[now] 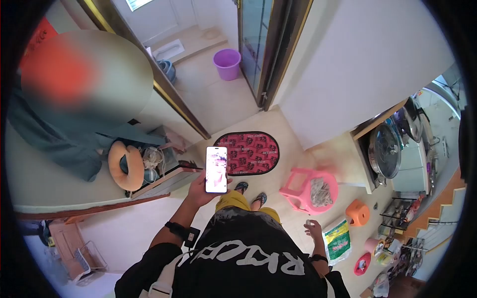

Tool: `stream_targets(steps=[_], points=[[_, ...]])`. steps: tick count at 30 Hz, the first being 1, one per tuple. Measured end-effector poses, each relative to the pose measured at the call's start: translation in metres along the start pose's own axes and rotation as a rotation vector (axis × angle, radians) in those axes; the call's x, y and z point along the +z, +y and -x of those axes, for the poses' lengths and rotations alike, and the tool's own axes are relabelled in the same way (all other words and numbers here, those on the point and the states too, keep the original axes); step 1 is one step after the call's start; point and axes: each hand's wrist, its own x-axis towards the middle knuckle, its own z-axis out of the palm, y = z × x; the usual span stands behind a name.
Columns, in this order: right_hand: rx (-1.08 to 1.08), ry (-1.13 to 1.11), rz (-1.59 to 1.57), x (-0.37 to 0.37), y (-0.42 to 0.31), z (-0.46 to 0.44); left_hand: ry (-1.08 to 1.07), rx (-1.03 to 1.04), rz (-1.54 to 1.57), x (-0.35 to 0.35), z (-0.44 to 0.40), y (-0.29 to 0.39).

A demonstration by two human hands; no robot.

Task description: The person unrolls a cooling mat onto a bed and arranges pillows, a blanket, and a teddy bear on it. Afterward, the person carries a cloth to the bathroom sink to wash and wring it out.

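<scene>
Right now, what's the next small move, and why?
Probably bring the right hand toward the phone: the left hand holds it, lit and facing the wearer, while the right is off to the side, near the pink stool. Whether the right grips anything small is unclear.

Pink-white phone screen, pink-black patterned mat

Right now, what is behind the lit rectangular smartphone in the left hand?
Behind the smartphone are the left hand, at its lower part, and a black-trimmed patterned red oval mat higher up. The mat's covered portion and the smartphone's back cannot be seen.
</scene>
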Motion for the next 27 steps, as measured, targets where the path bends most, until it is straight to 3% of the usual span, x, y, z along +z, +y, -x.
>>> stream_targets(steps=[5,7,9,10,14,20,21,27], points=[[-0.105,0.003,-0.018,0.004,-0.023,0.02,-0.12,-0.179,-0.038,0.029,-0.031,0.018],[-0.099,0.04,-0.016,0.007,-0.009,0.025,-0.017,-0.322,0.05,0.042,-0.048,0.014],[-0.109,0.097,0.068,0.012,0.001,0.043,-0.269,-0.273,-0.356,0.055,-0.06,0.006],[-0.076,0.125,0.03,0.016,0.008,0.056,-0.174,-0.388,-0.263,0.062,-0.067,0.001],[-0.09,0.199,-0.039,0.02,0.054,0.088,-0.287,-0.545,-0.44,0.081,-0.103,-0.035],[0.064,0.328,-0.262,0.041,0.154,0.11,-0.444,-0.849,-0.609,0.114,-0.152,-0.116],[0.069,0.372,-0.298,0.046,0.173,0.114,-0.394,-0.815,-0.62,0.136,-0.145,-0.136],[0.245,0.48,-0.52,0.037,0.257,0.138,-0.526,-1.117,-0.878,0.21,-0.143,-0.291]])
